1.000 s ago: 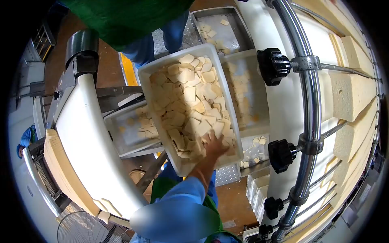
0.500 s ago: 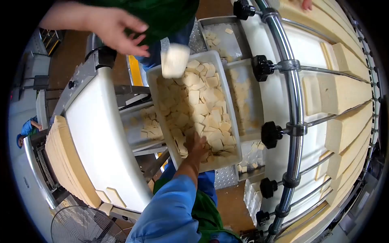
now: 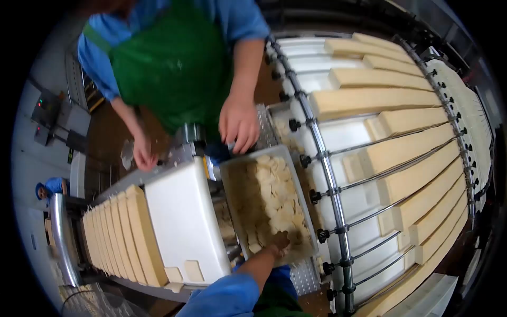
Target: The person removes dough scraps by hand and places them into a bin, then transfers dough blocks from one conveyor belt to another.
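My left hand (image 3: 280, 242) reaches down into the near end of a pale plastic bin (image 3: 307, 208), touching the pieces there. Its fingers are too dark and partly hidden to tell whether they grip anything. The bin holds many thin, flat, cream-coloured pieces (image 3: 279, 198), overlapping in a loose heap. Shadow covers the bin's left side. My right hand is out of view.
Opposite stands a person in a green apron (image 3: 169, 71), one hand (image 3: 240, 124) above the bin's far end. Long cream blocks (image 3: 388, 100) lie between rods on the right. A white conveyor belt (image 3: 182, 222) and a row of slabs (image 3: 124, 232) are left.
My view has tilted up, showing more of the other person. The pale piece in mid-air near that person's hand is no longer seen there. My left hand stays at the bin's near end.
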Tool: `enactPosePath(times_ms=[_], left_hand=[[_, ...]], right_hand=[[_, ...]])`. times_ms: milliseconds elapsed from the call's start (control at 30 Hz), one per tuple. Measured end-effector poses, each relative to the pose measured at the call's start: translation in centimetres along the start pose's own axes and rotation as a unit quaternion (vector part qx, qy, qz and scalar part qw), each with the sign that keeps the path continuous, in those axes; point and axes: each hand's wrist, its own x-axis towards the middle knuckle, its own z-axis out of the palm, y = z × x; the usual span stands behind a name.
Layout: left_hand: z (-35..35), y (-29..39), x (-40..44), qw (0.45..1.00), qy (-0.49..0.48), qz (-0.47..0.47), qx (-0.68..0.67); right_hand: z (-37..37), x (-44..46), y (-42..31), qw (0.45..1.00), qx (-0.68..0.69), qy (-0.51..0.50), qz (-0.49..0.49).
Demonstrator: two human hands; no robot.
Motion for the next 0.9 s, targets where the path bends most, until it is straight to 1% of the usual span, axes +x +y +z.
enactPosePath(times_ms=[33,67,100,167,200,267,333,400,433,467,500,533,567,600,633,667,733,767,833,867,900], left_hand=[[-2.1,0.5,-1.2,0.998,0.019,0.017,0.064],[-3.4,1.2,-2.1,0.987,0.083,-0.063,-0.125],[-4.6,1.9,-2.9,0.931,0.144,-0.132,-0.309],[-9.0,4.2,-9.0,0.923,0.194,-0.114,-0.311],[-9.2,4.8,-10.4,0.921,0.246,-0.099,-0.286],[-9.6,5.9,-15.4,0.91,0.323,-0.027,-0.258],[-12.0,7.9,-22.3,0.918,0.317,0.002,-0.24],[-11.0,8.3,-26.1,0.948,0.274,-0.018,-0.162],[-9.2,7.7,-26.9,0.933,0.336,0.012,-0.13],[-6.7,6.9,-27.6,0.913,0.394,0.044,-0.097],[-3.5,5.2,-27.4,0.913,0.396,0.05,-0.087],[-1.3,2.7,-26.3,0.93,0.347,0.109,-0.045],[0.8,0.3,-25.3,0.94,0.296,0.171,-0.009],[0.3,0.1,-24.9,0.945,0.267,0.189,-0.005],[-0.3,0.0,-24.2,0.947,0.263,0.187,-0.001],[-1.4,0.1,-23.9,0.947,0.262,0.188,0.006],[-3.1,0.4,-23.9,0.945,0.266,0.192,0.016],[-3.9,0.6,-23.8,0.944,0.267,0.195,0.023],[-5.0,0.6,-23.5,0.942,0.263,0.205,0.038],[-5.3,0.6,-23.3,0.941,0.259,0.21,0.047],[-5.7,0.5,-23.4,0.94,0.255,0.218,0.058]], right_hand=[[-0.3,0.3,0.2,1.0,0.004,0.004,0.001],[-0.8,0.3,0.1,1.0,0.007,0.012,0.001],[-1.1,0.3,0.1,1.0,0.011,0.018,0.0],[-1.9,-0.1,0.1,0.999,0.016,0.034,-0.005],[-2.3,-0.5,0.1,0.999,0.019,0.039,-0.006],[-3.0,-1.5,0.4,0.998,0.024,0.05,-0.007],[-3.7,-2.2,0.5,0.998,0.032,0.059,-0.007],[-3.9,-3.3,0.6,0.997,0.039,0.064,-0.006],[-3.8,-4.3,0.8,0.997,0.044,0.064,-0.003],[-3.2,-5.2,1.6,0.997,0.033,0.073,-0.021],[-3.6,-3.8,0.3,0.996,0.021,0.081,-0.037],[-4.6,-2.5,-0.7,0.994,-0.006,0.072,-0.084],[-6.1,-1.4,-1.6,0.994,-0.009,0.083,-0.075],[-7.4,-0.7,-2.3,0.996,-0.04,-0.005,-0.076],[-7.9,-0.7,-2.8,0.99,-0.069,-0.094,-0.076],[-7.5,-1.0,-2.7,0.992,-0.07,-0.085,-0.067],[-5.9,-1.2,-1.9,0.972,-0.153,-0.127,-0.122],[-5.4,-1.4,-1.7,0.973,-0.158,-0.12,-0.115],[-4.6,-1.5,-1.3,0.973,-0.106,-0.186,-0.091],[-5.0,-0.4,-1.6,0.977,-0.08,-0.162,-0.113],[-4.7,-0.6,-1.3,0.978,-0.081,-0.155,-0.111]])
